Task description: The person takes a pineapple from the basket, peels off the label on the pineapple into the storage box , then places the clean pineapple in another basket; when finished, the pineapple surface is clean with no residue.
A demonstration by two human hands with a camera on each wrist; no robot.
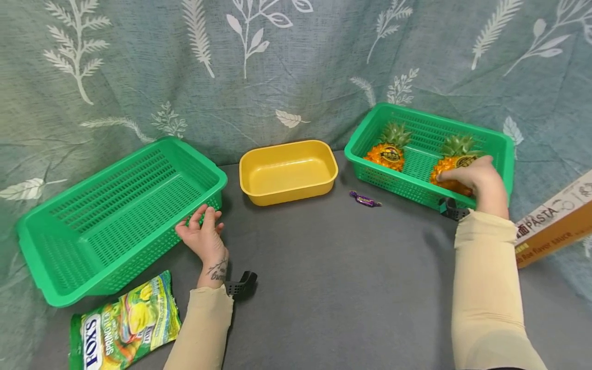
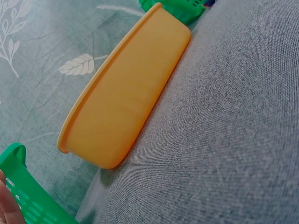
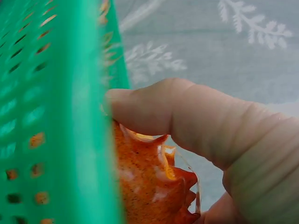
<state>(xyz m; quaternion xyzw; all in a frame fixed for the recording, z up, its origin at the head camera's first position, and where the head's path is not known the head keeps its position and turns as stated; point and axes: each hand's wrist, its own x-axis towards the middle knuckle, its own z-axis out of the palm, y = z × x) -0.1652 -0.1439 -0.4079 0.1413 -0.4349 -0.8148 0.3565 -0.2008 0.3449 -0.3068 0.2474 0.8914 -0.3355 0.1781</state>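
My right hand (image 1: 481,182) reaches into the green basket (image 1: 509,154) at the right and grips a glossy orange pineapple (image 1: 445,168) with a leafy crown and dark label. In the right wrist view, the thumb lies over the spiky pineapple (image 3: 149,177), partly hidden by the basket wall (image 3: 56,140). A second pineapple (image 1: 386,155) lies left of it in that basket. At the left, my left hand (image 1: 205,239) touches the near right side of a larger green basket (image 1: 139,257) with loosely bent fingers. Part of that hand (image 2: 8,205) shows in the left wrist view.
A yellow tray (image 1: 289,198) stands between the baskets, against the patterned cloth (image 1: 287,92). A purple wrapped candy (image 1: 365,199) lies on the grey table (image 1: 333,288). A Fox's candy bag (image 1: 129,324) is at front left, a pasta box (image 1: 555,226) at the right edge.
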